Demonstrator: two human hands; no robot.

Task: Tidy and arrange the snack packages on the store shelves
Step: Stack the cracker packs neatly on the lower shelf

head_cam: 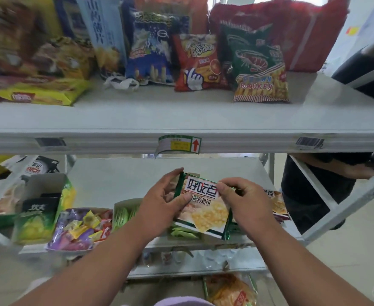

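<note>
Both hands, left hand and right hand, grip one cookie packet above the lower shelf; upper shelf bags look untidy, so much remains.

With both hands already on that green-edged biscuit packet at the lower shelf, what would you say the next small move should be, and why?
Probably set the biscuit packet down on the lower shelf beside the matching packet at its right. The left hand and right hand both grip it above the shelf, so grouping like packets looks tidiest.
</note>
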